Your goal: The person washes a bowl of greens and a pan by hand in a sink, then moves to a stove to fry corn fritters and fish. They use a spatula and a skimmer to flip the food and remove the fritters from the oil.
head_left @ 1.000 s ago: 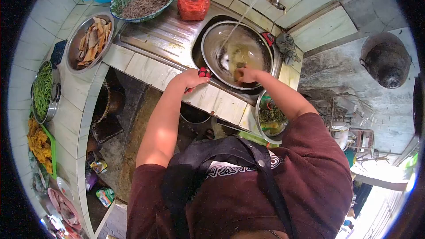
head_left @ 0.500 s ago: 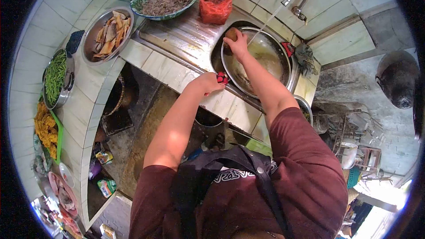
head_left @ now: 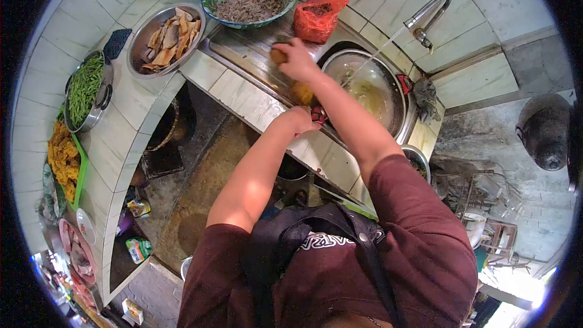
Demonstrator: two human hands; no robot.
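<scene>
Near the top centre of the frame, the right hand (head_left: 297,59) reaches out over the ribbed steel drainboard (head_left: 243,54), its grip clenched around a small brown lump (head_left: 279,56) that shows at the fingertips; what the lump is cannot be told. Just below it, toward the middle of the frame, the left hand (head_left: 302,118) rests on the tiled counter (head_left: 243,94) edge, its grip closed on a small red-and-dark thing (head_left: 318,113) beside the sink. A yellow-orange item (head_left: 302,93) lies between the two hands, partly hidden by the right forearm.

To the right of the hands, a steel basin (head_left: 370,85) sits in the sink, holding cloudy water, and a thin stream runs into it from the tap (head_left: 428,15) at the upper right. A red plastic bag (head_left: 317,17) stands just above the right hand. Further left along the counter are a patterned bowl of brown strands (head_left: 250,3), a steel bowl of tan slices (head_left: 167,39), a pot of green beans (head_left: 85,88) and a green tray of yellow fried pieces (head_left: 64,161).
</scene>
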